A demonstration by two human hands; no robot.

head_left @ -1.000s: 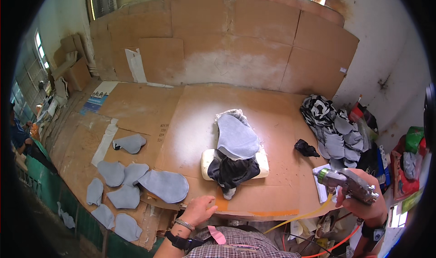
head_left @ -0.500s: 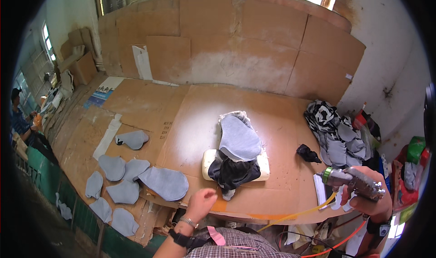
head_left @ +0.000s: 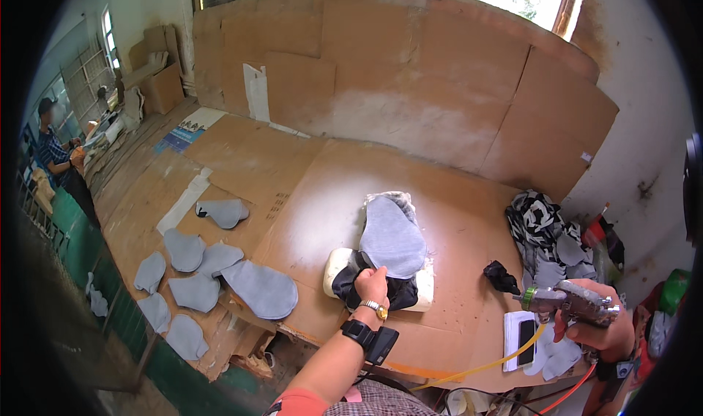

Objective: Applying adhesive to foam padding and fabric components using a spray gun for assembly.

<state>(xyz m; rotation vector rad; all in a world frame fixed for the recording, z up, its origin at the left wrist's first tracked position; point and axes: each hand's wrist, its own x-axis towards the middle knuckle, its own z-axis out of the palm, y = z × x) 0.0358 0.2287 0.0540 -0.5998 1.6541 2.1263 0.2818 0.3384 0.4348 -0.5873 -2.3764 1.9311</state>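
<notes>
A grey, paddle-shaped fabric piece (head_left: pixel 394 233) lies on a whitish, crusted support at the middle of the bench. Bunched black cloth (head_left: pixel 401 293) covers part of a cream block (head_left: pixel 339 268) just below it. My left hand (head_left: pixel 372 284) is closed at the piece's lower left edge, over the black cloth. Whether its fingers pinch the grey piece or the cloth is hidden. My right hand (head_left: pixel 604 328) grips a metal spray gun (head_left: pixel 567 302), its green-ringed nozzle pointing left. A yellow hose (head_left: pixel 505 359) hangs from the gun.
Several grey cut pieces (head_left: pixel 260 289) lie at the left. On the right are a black scrap (head_left: pixel 501 277), a heap of black-and-white cloth (head_left: pixel 538 222), and a phone (head_left: pixel 526 343) on white paper. A cardboard screen (head_left: pixel 425 72) stands behind. A person (head_left: pixel 55 152) is at far left.
My left hand has moved forward and right from the bench's front edge to the grey piece. The spray gun stays in my right hand at the right. The whole view has shifted slightly.
</notes>
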